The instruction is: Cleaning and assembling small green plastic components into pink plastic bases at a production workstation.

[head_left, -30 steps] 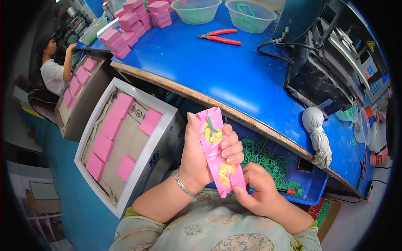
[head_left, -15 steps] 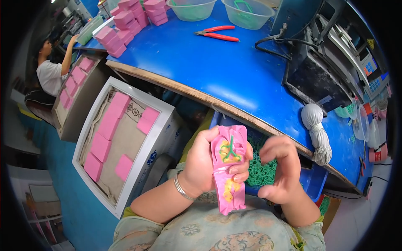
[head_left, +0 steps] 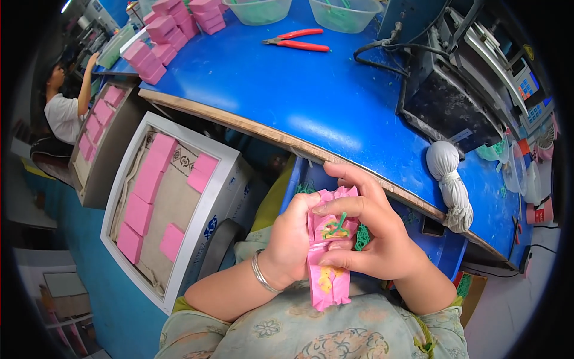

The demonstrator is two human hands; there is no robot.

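My left hand is closed around a pliable pink rubber mould, which lies spread in two halves with yellow patches inside. A thin green piece stands up from the yellow patch on its upper half. Over that half curves my right hand, thumb and forefinger apart on either side of the green piece. Its fingertips are at the mould; whether they press on it I cannot tell. Green tangled pieces show through the gap of the right hand, in the blue drawer behind it.
Beyond the drawer is a blue table with red-handled cutters, clear tubs, stacked pink blocks, a grey-white cloth bundle and a black machine. At left, a white-framed box holds pink blocks; farther off sits a person.
My right hand has moved left from above the green pieces in the drawer to the mould. The mould's upper half now looks more bent, and the green piece sticks up. The view has shifted slightly.
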